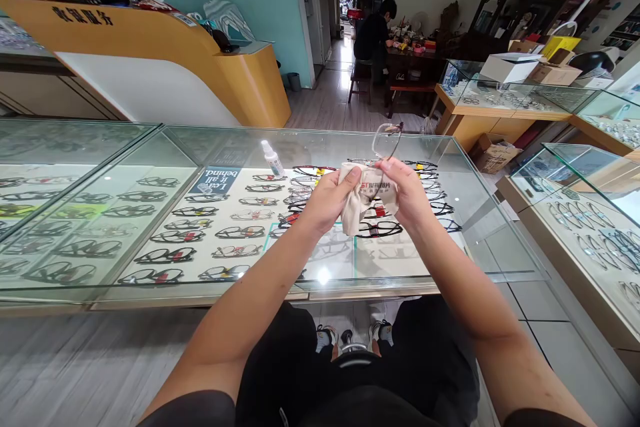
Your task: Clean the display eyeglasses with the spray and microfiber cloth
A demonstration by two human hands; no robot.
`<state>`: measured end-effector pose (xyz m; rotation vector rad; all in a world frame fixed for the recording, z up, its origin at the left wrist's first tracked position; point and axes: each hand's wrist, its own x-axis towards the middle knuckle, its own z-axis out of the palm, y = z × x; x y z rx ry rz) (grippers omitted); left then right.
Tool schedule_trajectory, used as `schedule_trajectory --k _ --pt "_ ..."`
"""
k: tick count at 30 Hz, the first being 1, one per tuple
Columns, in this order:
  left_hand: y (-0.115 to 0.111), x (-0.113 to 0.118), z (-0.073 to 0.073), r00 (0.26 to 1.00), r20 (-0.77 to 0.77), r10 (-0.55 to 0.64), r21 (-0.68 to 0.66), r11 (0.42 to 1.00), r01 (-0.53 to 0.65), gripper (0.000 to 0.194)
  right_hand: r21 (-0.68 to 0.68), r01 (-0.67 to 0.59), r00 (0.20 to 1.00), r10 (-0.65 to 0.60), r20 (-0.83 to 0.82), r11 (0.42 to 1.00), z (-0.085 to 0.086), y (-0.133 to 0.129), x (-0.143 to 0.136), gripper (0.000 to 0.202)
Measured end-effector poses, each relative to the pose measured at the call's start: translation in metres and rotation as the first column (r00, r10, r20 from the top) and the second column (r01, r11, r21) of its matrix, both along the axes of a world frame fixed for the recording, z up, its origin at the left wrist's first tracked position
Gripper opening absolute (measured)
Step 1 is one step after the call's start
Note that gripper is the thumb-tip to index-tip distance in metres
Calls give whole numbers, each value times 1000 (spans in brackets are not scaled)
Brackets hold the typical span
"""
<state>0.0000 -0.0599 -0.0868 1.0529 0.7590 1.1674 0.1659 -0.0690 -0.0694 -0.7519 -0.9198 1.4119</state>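
Above a glass display case, my left hand (327, 200) is closed on a cream cleaning cloth (353, 212) with red and dark print. My right hand (409, 192) pinches a pair of eyeglasses (388, 141); one thin-rimmed lens rises above the fingers, and the rest is hidden by cloth and hand. Part of the cloth also hangs against the right fingers. On the glass to the left stands a white spray bottle (273, 159), slightly tilted in view. Rows of spectacle frames (240, 232) lie inside the case under my hands.
The glass case (150, 293) spans the view before my knees. Another display case (585, 227) stands at right, with boxes (510, 68) on a counter behind it. A wooden reception desk (255, 83) is at back left. A person (371, 40) sits at a far table.
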Motion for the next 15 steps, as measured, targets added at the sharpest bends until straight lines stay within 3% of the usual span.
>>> schedule_trajectory --k 4,8,11,13,15 --pt "8 -4 1 993 42 114 -60 992 -111 70 135 145 989 -145 -4 980 6 10 30 36" --pt "18 -16 1 994 28 106 -196 976 -98 55 330 240 944 -298 139 913 17 9 59 28" --pt "22 -25 1 1000 0 -18 -255 967 18 48 620 151 795 -467 387 770 25 -4 66 11" --pt "21 -28 1 990 6 -144 -255 957 141 48 778 -8 632 -599 491 628 28 -17 63 11" --pt "19 -30 3 972 16 -233 -249 941 230 49 867 -210 470 -731 494 451 28 -31 57 18"
